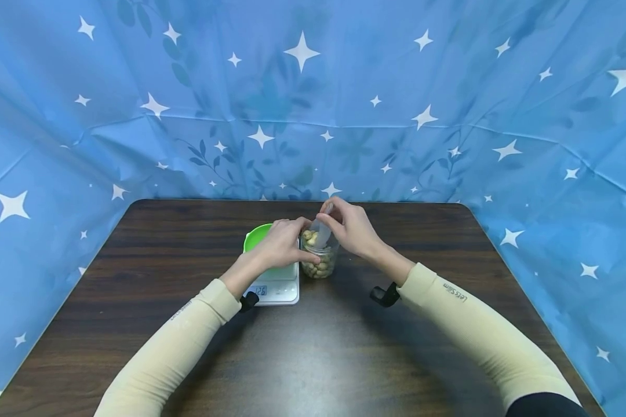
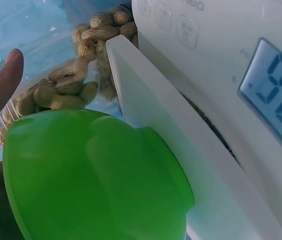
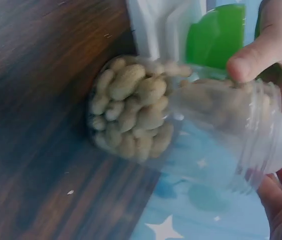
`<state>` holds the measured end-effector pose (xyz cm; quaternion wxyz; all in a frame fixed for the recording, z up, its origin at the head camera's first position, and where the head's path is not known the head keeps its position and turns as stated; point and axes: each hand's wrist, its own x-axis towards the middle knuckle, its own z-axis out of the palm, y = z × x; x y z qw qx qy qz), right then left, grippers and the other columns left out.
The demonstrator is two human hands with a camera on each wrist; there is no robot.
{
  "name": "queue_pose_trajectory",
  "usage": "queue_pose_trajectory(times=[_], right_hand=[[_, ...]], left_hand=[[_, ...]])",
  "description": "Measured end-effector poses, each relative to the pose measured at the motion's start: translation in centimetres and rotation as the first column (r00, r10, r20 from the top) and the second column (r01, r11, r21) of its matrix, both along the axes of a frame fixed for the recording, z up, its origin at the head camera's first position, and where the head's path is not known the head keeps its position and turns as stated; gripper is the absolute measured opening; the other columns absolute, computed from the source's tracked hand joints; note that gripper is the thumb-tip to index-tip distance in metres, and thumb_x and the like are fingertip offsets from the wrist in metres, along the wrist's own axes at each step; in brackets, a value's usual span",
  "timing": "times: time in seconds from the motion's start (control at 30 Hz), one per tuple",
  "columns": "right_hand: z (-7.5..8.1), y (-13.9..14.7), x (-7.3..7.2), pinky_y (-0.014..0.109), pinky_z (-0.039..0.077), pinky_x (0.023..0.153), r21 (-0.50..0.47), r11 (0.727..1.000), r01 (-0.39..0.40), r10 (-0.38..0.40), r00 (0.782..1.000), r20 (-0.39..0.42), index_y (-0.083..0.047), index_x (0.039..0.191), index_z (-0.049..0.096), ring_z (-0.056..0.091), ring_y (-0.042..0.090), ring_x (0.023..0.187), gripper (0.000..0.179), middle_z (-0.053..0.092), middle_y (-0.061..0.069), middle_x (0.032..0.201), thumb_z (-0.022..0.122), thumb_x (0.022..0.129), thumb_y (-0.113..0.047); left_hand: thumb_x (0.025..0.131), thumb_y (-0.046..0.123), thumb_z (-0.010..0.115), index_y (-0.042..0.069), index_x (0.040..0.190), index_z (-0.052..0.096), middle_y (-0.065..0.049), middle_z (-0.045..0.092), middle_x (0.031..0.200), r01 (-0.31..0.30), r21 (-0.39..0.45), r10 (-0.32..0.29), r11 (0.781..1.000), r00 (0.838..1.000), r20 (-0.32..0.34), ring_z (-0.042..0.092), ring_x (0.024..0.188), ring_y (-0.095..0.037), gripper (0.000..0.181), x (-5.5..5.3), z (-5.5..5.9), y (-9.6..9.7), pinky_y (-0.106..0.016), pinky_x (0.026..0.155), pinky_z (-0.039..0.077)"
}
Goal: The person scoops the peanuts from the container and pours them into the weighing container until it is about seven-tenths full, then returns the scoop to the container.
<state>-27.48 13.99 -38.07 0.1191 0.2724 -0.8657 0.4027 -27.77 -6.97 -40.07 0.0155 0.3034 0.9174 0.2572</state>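
A clear plastic jar [image 1: 327,269] stands on the table with unshelled peanuts [image 3: 131,112] inside. My left hand [image 1: 284,243] grips the jar near its mouth from the left, thumb at the front and fingers round the back. Above the opening, my right hand [image 1: 350,227] pinches a translucent white scoop [image 1: 323,234] between thumb and fingers. The scoop slants down into the jar; its lower end is partly hidden among the peanuts. Under my left hand and wrist, a green bowl [image 2: 96,170] sits on a white kitchen scale [image 1: 284,294].
The scale's display [image 1: 259,290] shows digits and faces me. The dark wooden table [image 1: 313,353] ends at the back against a blue curtain [image 1: 344,150] with white stars. Jar and scale stand side by side, close together.
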Motion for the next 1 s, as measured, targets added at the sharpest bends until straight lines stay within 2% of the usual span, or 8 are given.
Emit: queue_pose_trajectory(times=[0.2,0.33,0.47,0.57,0.77,0.87,1.0], right_hand=[[-0.8,1.2,0.2,0.034,0.048,0.057,-0.136,0.990,0.047,-0.045,0.999,0.018,-0.013,0.108,0.063,0.065,0.024,0.067,0.015,0.072,-0.002,0.091,0.062,0.106,-0.027],[-1.3,1.3,0.7,0.033,0.046,0.055,-0.165,0.986,0.029,-0.031,1.000,-0.006,-0.013,0.108,0.063,0.067,0.024,0.068,0.014,0.075,-0.003,0.096,0.062,0.105,-0.027],[-1.7,1.4,1.1,0.033,0.044,0.054,-0.199,0.980,0.030,-0.033,0.999,-0.012,-0.012,0.110,0.062,0.061,0.022,0.061,0.013,0.072,-0.001,0.087,0.061,0.106,-0.025],[-2.0,1.6,1.3,0.033,0.044,0.058,-0.239,0.971,0.035,-0.037,0.999,-0.006,-0.011,0.112,0.063,0.060,0.022,0.061,0.013,0.071,0.001,0.088,0.061,0.106,-0.023],[-2.5,2.0,1.3,0.030,0.052,0.069,-0.349,0.935,0.053,-0.054,0.999,0.009,-0.006,0.113,0.064,0.071,0.026,0.084,0.015,0.075,0.007,0.105,0.064,0.104,-0.019],[-2.8,2.2,1.4,0.034,0.058,0.076,-0.402,0.914,0.053,-0.044,0.999,0.032,-0.001,0.115,0.064,0.071,0.030,0.094,0.018,0.074,0.013,0.110,0.065,0.103,-0.014],[-3.0,2.4,1.4,0.038,0.059,0.083,-0.459,0.888,0.035,-0.001,0.997,0.075,0.007,0.117,0.061,0.069,0.037,0.103,0.019,0.070,0.023,0.115,0.062,0.103,-0.006]], left_hand=[[0.079,0.048,0.089,0.001,0.137,0.056,-0.007,0.068,0.116,0.000,-0.021,-0.001,1.000,1.000,-0.006,0.063,0.111,-0.030,0.082,0.0,0.0,0.0,-0.053,0.107,0.036],[0.081,0.047,0.087,0.000,0.142,0.053,-0.009,0.067,0.125,0.001,-0.034,-0.001,0.999,1.000,-0.001,0.060,0.119,-0.032,0.084,0.1,0.1,0.0,-0.054,0.110,0.032],[0.083,0.047,0.086,-0.001,0.147,0.048,-0.012,0.063,0.135,0.004,-0.049,-0.004,0.999,1.000,-0.004,0.057,0.126,-0.032,0.089,0.2,0.1,0.0,-0.055,0.112,0.031],[0.083,0.047,0.085,-0.001,0.153,0.043,-0.014,0.059,0.142,0.004,-0.053,-0.005,0.999,1.000,-0.003,0.054,0.131,-0.032,0.094,0.2,0.0,0.1,-0.056,0.113,0.030],[0.084,0.047,0.085,0.002,0.160,0.032,-0.015,0.051,0.151,0.013,-0.058,-0.014,0.998,1.000,-0.004,0.050,0.137,-0.029,0.102,0.2,0.0,0.2,-0.055,0.115,0.027],[0.085,0.048,0.084,0.003,0.160,0.032,-0.016,0.052,0.150,0.021,-0.078,-0.022,0.997,1.000,-0.019,0.050,0.137,-0.030,0.102,0.3,0.1,0.3,-0.055,0.115,0.027],[0.085,0.049,0.083,0.005,0.161,0.032,-0.017,0.053,0.149,0.019,-0.102,-0.022,0.995,0.999,-0.025,0.050,0.136,-0.031,0.101,0.3,0.2,0.4,-0.056,0.115,0.026]])
